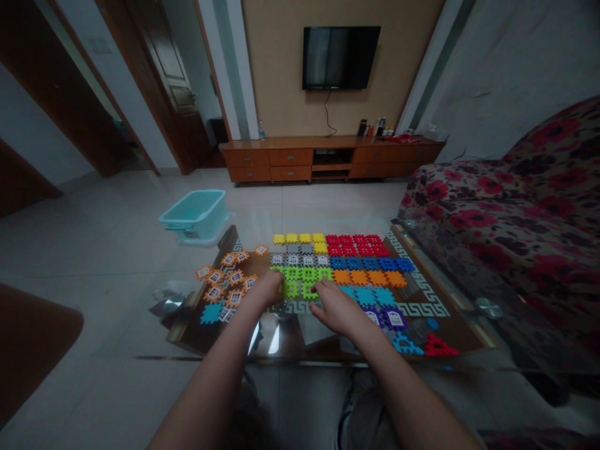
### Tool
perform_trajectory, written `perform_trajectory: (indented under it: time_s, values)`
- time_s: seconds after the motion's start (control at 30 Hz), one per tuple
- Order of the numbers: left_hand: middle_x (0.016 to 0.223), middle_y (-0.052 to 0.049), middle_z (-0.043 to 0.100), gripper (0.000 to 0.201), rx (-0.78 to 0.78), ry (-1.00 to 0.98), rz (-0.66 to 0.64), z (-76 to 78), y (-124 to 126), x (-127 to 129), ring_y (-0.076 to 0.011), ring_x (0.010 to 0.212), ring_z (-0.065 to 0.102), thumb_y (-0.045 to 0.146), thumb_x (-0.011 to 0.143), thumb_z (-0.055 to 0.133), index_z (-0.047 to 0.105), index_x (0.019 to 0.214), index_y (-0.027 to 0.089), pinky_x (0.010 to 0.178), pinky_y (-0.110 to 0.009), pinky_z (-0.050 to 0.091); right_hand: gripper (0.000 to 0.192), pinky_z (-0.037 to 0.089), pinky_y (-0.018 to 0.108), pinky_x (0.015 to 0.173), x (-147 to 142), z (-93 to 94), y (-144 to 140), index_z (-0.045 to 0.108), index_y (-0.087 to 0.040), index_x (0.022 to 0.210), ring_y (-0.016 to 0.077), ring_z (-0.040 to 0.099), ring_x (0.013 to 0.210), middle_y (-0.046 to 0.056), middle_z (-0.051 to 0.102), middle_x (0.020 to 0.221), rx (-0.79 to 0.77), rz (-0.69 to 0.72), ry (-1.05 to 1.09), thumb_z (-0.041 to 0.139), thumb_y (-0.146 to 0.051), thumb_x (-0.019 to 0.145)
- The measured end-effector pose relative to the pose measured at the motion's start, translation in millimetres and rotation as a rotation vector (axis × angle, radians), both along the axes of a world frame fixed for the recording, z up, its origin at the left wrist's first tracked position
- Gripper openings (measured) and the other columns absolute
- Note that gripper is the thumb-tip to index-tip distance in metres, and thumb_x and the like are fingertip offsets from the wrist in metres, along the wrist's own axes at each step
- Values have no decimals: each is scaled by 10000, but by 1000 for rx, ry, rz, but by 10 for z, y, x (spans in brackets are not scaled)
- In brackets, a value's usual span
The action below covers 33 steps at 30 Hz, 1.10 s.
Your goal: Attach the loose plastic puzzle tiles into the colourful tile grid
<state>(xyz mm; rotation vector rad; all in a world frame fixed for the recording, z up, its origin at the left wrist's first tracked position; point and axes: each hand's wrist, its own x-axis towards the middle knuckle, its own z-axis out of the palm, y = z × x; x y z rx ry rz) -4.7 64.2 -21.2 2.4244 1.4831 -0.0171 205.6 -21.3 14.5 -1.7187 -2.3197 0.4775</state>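
Bright green plastic interlocking tiles with notched edges [300, 281] lie flat near the front edge of the glass-topped bench [450, 325], joined below a row of grey window tiles [300, 259] and beside orange square tiles [368, 277]. The left hand [265, 292] and right hand [335, 307] press fingertips on the green tiles, fingers curled, grasping nothing. Loose orange window pieces [225, 278] lie to the left.
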Motion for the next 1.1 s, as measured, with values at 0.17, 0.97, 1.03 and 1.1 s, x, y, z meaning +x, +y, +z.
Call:
perform_trajectory:
  time_s: [0.17,0.97,1.03,1.1]
  values:
    - [1123,-151,660,309,0,-1,-2,-14,1,-13,-267,1059,623,164,714,694,668,1021,140,897,-319,486,264,436,330,952,2,4,2,609,-117,1121,258,580,1135,146,623,1145,-11,3,2,594,-230,883]
    - [1087,-131,667,256,-11,-12,-4,-26,13,21,-242,1014,638,219,742,687,682,988,150,868,-297,485,297,405,324,975,19,-42,26,611,-112,1137,261,560,1153,152,620,1155,-60,12,11,585,-266,884]
    - [1097,-126,664,263,-9,-15,-1,-15,5,28,-241,1028,633,209,737,690,680,995,155,874,-293,483,300,405,321,976,23,-52,30,612,-112,1139,258,562,1150,152,620,1156,-66,16,9,583,-266,884]
    - [1109,-124,660,286,-8,-19,-1,-6,-2,32,-240,1037,629,201,729,698,677,1010,159,876,-291,482,300,408,322,975,26,-62,29,614,-107,1137,260,564,1148,153,622,1154,-62,21,7,585,-263,882]
